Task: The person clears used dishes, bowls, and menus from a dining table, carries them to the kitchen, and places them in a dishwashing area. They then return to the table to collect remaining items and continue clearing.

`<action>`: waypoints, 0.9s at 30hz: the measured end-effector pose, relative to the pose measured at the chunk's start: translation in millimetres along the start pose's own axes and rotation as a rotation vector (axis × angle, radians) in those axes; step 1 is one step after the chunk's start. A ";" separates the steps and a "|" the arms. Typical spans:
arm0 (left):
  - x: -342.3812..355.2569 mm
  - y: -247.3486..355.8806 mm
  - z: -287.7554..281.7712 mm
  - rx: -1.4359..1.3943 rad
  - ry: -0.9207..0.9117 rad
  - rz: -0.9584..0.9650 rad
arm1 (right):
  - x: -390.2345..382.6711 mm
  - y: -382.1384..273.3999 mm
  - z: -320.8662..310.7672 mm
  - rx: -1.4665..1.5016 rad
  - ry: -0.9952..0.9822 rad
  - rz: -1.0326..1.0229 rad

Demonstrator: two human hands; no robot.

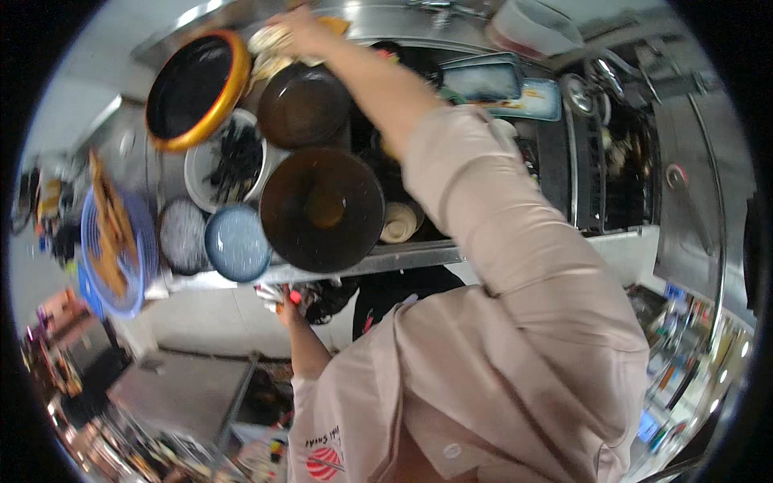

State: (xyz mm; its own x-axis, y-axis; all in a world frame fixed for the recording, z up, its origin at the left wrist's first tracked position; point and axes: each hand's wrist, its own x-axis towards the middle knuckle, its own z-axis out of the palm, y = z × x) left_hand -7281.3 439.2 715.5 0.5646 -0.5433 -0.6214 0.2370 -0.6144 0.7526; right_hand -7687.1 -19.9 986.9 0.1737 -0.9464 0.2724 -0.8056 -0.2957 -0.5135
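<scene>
My right hand reaches across the counter to its far edge, its fingers smeared by motion. It is right beside a crumpled cream thing, perhaps a cloth, and a flat orange-yellow piece; whether it grips either one cannot be told. Low in front of the counter's edge, my left hand is closed at a crumpled whitish, silvery thing with a red spot near it. Nearest the right hand stand a dark round bowl and a black tub with an orange-gold rim.
A large dark bowl, a blue-grey bowl, a speckled grey bowl and a white bowl with dark contents crowd the counter. A blue basket holds long brown pieces. Rectangular trays lie right of my arm.
</scene>
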 end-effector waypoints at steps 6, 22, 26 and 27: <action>60.4 -34.7 -6.4 0.189 0.097 -0.266 | 23.6 -19.1 37.9 -0.405 0.133 -0.202; 69.7 2.2 -0.2 0.533 -0.229 -0.310 | -294.7 -113.5 -84.6 0.257 -0.146 -0.128; 60.2 20.4 -4.5 0.721 -0.159 -0.164 | -359.4 -106.5 -103.4 0.400 -0.267 -0.019; 55.5 26.5 -4.9 0.784 -0.138 -0.120 | -374.1 -103.4 -106.8 0.444 -0.261 0.004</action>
State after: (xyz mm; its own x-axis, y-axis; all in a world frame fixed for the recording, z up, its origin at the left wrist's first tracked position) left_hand -7239.9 395.5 702.0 0.4555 -0.4825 -0.7481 -0.3635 -0.8679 0.3385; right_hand -7729.3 378.6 1025.0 0.3521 -0.9319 0.0868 -0.4982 -0.2651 -0.8256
